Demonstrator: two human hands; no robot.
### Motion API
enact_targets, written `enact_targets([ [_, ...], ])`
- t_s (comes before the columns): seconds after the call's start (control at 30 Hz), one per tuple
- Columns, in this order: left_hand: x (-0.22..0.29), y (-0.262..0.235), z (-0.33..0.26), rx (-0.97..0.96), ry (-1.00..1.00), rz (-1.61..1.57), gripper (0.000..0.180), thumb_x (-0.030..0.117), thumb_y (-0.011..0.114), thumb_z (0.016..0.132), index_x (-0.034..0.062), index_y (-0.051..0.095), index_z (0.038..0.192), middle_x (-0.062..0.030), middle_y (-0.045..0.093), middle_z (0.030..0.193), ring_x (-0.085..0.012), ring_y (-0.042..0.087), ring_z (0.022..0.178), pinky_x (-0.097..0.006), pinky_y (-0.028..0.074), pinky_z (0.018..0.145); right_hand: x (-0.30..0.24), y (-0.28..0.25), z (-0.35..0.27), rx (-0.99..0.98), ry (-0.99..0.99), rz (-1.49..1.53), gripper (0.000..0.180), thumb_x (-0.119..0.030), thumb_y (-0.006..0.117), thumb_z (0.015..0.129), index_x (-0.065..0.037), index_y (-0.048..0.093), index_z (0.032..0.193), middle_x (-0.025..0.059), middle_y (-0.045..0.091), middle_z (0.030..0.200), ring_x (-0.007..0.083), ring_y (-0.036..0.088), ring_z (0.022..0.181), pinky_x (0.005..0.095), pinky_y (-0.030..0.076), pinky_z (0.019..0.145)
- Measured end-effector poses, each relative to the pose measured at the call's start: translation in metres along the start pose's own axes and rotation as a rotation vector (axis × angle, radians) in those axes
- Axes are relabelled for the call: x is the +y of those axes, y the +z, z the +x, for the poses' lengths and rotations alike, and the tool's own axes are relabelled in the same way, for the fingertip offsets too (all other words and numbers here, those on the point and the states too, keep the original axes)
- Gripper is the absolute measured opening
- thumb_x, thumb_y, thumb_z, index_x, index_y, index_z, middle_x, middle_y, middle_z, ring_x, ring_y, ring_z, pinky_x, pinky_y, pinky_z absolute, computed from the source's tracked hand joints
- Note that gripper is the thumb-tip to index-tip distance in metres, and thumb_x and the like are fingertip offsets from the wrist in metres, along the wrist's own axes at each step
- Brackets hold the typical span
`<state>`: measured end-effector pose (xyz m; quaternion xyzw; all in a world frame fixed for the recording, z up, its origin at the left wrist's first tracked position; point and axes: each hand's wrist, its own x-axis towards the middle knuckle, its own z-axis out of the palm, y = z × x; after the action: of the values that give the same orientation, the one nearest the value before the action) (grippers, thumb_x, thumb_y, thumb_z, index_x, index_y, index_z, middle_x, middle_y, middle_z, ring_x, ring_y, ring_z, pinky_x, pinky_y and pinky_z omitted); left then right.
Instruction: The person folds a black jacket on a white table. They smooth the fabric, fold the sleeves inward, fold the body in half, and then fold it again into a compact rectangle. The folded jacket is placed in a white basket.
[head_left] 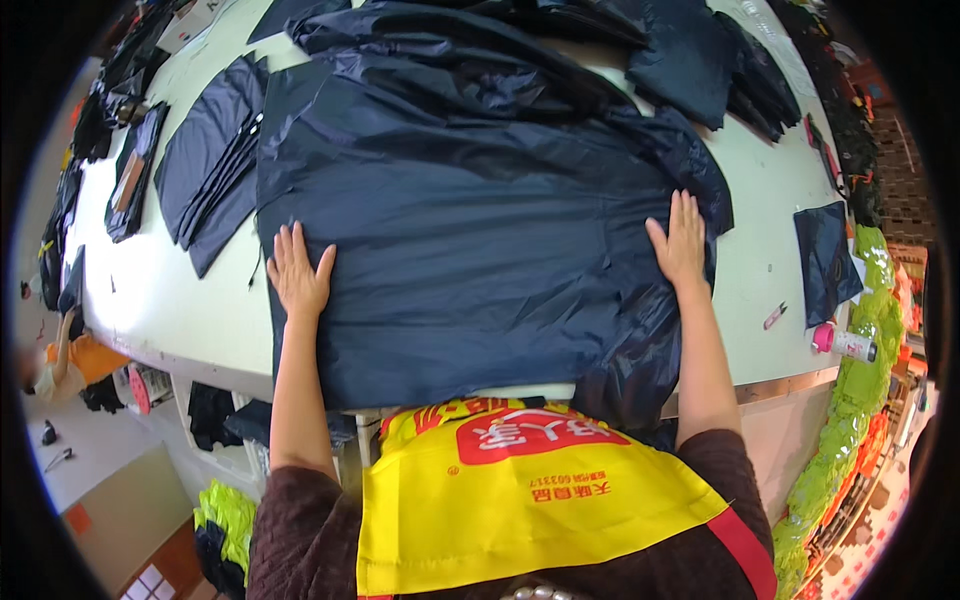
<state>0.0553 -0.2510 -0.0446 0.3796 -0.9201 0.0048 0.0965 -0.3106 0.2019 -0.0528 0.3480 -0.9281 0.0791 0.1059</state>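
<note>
Here, a yellow apron hides the bottom of the dark cloth where it droops at the table's near edge, one bottle standing or lying off right, I can't tell which. Two hands, the left hand and the right hand, rest flat, thumbs out, gripping nothing, the cloth beneath, between and beyond them. Farther off fans one stack, its layers too merged to count.
</note>
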Motion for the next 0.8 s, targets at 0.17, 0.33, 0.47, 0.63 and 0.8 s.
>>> enact_targets([
  [0.17,0.013,-0.005,0.016,-0.012,-0.022,-0.045,0.064,0.048,0.051,0.087,0.0058,0.041,0.134,-0.0207,0.037,0.140,-0.0351,0.027,0.134,-0.052,0.018,0.107,-0.081,-0.078,0.079,-0.588,0.330,-0.010,0.041,-0.036,0.054,0.086,0.001,0.062,0.102,0.0206,0.062,0.108,0.0346,0.059,0.102,0.0427,0.046,0.087],
  [0.33,0.076,0.004,0.041,0.037,0.273,-0.036,0.058,0.042,0.050,0.089,0.0054,0.043,0.133,-0.0163,0.041,0.138,-0.0318,0.034,0.131,-0.046,0.024,0.106,-0.145,-0.018,0.131,-0.054,-0.435,0.503,0.042,-0.037,0.050,0.089,-0.005,0.057,0.115,0.0153,0.053,0.124,0.0327,0.051,0.112,0.0476,0.037,0.095],
  [0.47,0.077,0.005,0.045,0.000,0.274,-0.123,0.060,0.044,0.049,0.089,0.0060,0.041,0.135,-0.0156,0.038,0.141,-0.0310,0.031,0.132,-0.047,0.022,0.107,-0.096,0.048,0.182,-0.195,0.129,0.140,0.069,-0.058,0.041,0.087,-0.015,0.032,0.141,0.0082,0.030,0.147,0.0377,0.038,0.126,0.0560,0.025,0.101],
  [0.63,0.072,0.009,0.046,0.085,0.222,-0.214,0.062,0.042,0.053,0.087,0.0066,0.038,0.137,-0.0181,0.035,0.142,-0.0336,0.029,0.134,-0.048,0.020,0.108,-0.115,0.028,0.205,-0.323,0.267,0.237,0.068,-0.054,0.041,0.089,-0.012,0.031,0.141,0.0120,0.026,0.148,0.0387,0.031,0.131,0.0560,0.022,0.104],
  [0.8,0.027,-0.021,-0.038,-0.131,0.150,-0.040,0.070,0.045,0.056,0.084,0.0072,0.034,0.140,-0.0184,0.031,0.145,-0.0345,0.025,0.135,-0.048,0.018,0.108,-0.121,-0.063,0.056,-0.211,0.039,-0.025,0.066,-0.047,0.049,0.088,-0.008,0.033,0.139,0.0161,0.026,0.148,0.0364,0.028,0.133,0.0543,0.018,0.106],
])
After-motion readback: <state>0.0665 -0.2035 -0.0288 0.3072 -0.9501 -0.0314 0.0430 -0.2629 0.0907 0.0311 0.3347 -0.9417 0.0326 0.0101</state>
